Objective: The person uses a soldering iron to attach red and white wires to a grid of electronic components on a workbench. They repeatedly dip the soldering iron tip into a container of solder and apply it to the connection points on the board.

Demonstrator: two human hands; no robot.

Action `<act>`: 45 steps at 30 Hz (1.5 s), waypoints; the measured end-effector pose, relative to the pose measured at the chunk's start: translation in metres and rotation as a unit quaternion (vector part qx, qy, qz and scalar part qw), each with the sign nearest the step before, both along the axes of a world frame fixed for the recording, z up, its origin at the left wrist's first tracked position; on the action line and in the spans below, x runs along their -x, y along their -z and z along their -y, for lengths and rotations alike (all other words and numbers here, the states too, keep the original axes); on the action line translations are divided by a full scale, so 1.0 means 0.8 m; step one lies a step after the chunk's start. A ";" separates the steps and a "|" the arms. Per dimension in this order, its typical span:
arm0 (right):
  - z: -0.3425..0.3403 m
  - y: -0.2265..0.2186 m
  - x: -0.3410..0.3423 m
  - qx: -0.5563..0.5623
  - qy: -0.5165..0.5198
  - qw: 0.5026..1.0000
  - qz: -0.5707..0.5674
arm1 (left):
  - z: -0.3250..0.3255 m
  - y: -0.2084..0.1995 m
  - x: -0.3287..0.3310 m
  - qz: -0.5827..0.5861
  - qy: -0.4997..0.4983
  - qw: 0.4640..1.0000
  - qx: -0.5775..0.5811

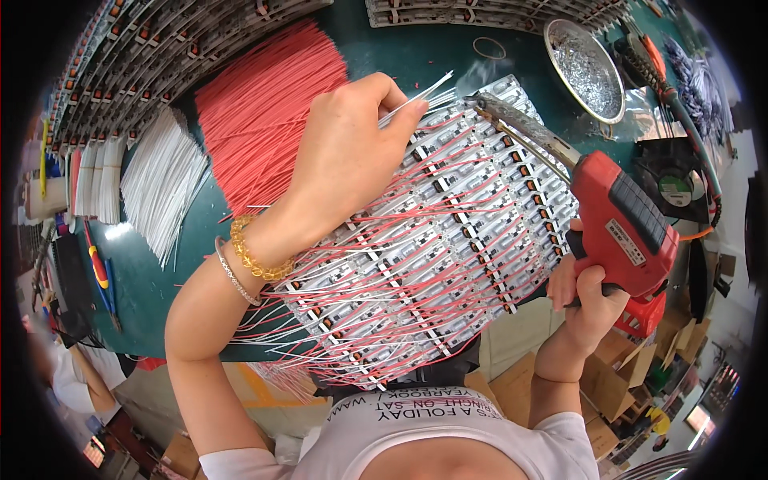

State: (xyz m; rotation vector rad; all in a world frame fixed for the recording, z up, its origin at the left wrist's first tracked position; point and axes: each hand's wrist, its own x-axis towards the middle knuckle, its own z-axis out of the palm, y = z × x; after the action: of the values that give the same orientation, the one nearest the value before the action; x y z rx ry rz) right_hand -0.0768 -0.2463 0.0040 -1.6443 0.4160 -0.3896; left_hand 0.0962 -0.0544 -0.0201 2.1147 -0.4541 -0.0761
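Note:
My left hand (344,152) is closed in a pinch on a few thin white wires (437,86), whose ends stick out past the fingertips. My right hand (590,304) grips the handle of a red and black soldering gun (622,228). The gun's dark metal tip reaches the far edge of a panel of small circuit boards (480,232), right of the white wire ends, and faint smoke rises there. Rows of red and white wires run across the panel and hang over its left and near edges. My left forearm passes above the panel's left side.
A bundle of red wires (268,104) and a pile of white wires (164,176) lie left. Board panels (160,60) stand behind. A metal bowl of shiny scraps (588,72), a small fan (676,182) and cables sit right. Cutters with coloured handles (100,272) lie far left; cardboard boxes (616,376) stand below.

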 end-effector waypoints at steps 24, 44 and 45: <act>0.030 -0.027 0.013 0.058 -0.013 0.992 0.114 | -0.001 -0.002 0.003 -0.008 0.000 1.000 -0.002; 0.035 -0.009 0.036 0.044 0.002 0.996 0.078 | 0.001 -0.019 0.022 0.063 0.041 0.997 -0.016; 0.028 -0.007 0.036 0.035 -0.010 0.997 0.065 | 0.004 -0.013 0.023 0.057 0.042 0.997 -0.027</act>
State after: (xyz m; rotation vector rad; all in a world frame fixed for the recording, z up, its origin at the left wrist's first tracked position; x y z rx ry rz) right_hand -0.1055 -0.2684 0.0096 -1.6790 0.2920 -0.4982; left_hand 0.0775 -0.0572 -0.0095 2.1589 -0.6154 -0.0176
